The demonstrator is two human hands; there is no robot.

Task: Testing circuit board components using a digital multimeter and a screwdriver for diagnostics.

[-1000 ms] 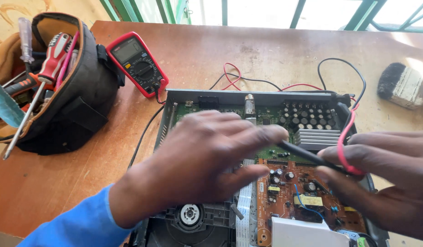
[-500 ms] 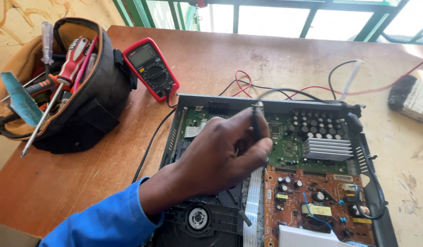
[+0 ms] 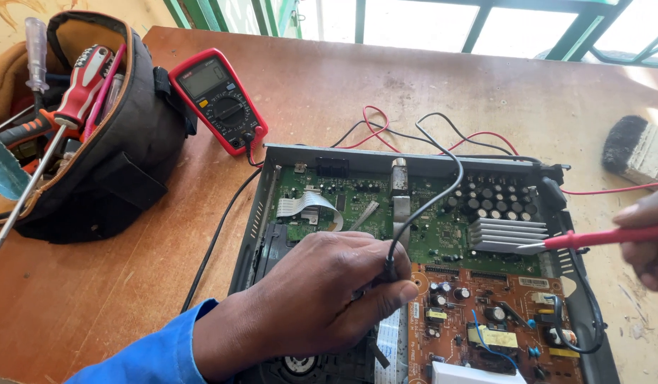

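From the head camera, the left hand (image 3: 322, 299) pinched the black probe (image 3: 390, 269) over the opened player's circuit board (image 3: 442, 235), lower than half a second earlier. The right hand (image 3: 649, 238), newly in view at the board's right edge, gripped the red probe (image 3: 592, 238), its tip touching the heatsink (image 3: 506, 231).

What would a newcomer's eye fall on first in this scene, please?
First, the opened player chassis with its green and brown circuit boards, mid-table. Over it, the left hand pinches a black probe lead, and the right hand points a red probe at the finned heatsink. A red multimeter lies beside a tool bag at upper left.
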